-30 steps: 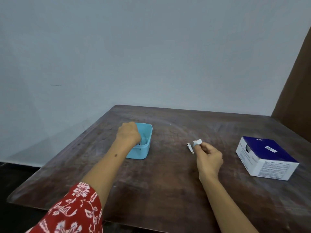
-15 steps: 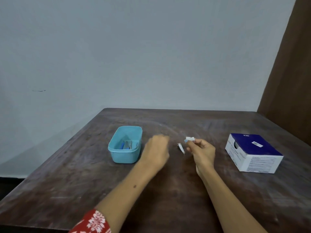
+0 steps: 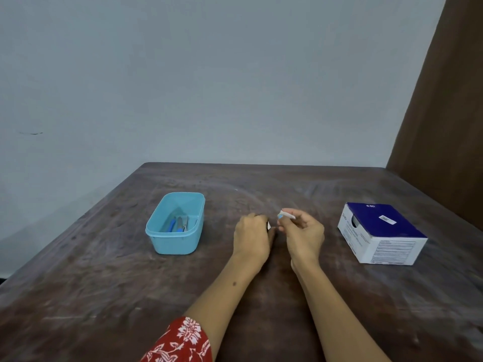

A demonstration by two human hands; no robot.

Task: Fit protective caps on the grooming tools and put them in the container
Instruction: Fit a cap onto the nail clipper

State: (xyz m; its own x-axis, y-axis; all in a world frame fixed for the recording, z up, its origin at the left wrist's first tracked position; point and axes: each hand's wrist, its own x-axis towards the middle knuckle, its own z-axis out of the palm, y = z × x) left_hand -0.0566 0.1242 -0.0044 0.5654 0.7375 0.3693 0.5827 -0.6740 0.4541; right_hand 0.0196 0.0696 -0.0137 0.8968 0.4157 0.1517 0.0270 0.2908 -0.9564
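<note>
A light blue container (image 3: 175, 240) stands left of centre on the table, with several grooming tools (image 3: 178, 223) lying inside, some with blue ends. My left hand (image 3: 251, 235) rests at the table's middle with its fingers curled over a small metal nail clipper (image 3: 269, 226), of which only a sliver shows. Close to its right, my right hand (image 3: 303, 235) pinches a small white cap (image 3: 286, 215) between thumb and fingertips, a little above the table.
A blue and white cardboard box (image 3: 383, 232) sits at the right of the dark wooden table (image 3: 104, 296). A brown panel (image 3: 449, 100) rises at the far right and a pale wall stands behind the table.
My left hand left the container and crossed right to the nail clipper, now covering it. My right hand stayed near the clipper, holding the white cap.
</note>
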